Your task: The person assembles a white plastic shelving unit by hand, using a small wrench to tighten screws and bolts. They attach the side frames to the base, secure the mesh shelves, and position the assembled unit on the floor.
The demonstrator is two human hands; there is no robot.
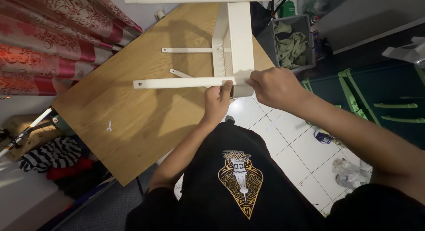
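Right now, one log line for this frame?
left hand: grips white metal bar | right hand: pinches bracket end | wrench: idle on wooden board

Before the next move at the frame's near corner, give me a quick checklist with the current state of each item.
1. Left hand on the near bar: ok, fingers pinch its end.
2. Right hand on the frame corner: ok, fingertips press there.
3. Bar meets frame at the corner: cannot tell, hands hide the joint.
4. Frame rests on the table: ok, though its corner sits at the edge.
5. Small wrench to hand: not ok, it lies apart on the table.
6. Loose strip clear of the hands: ok.
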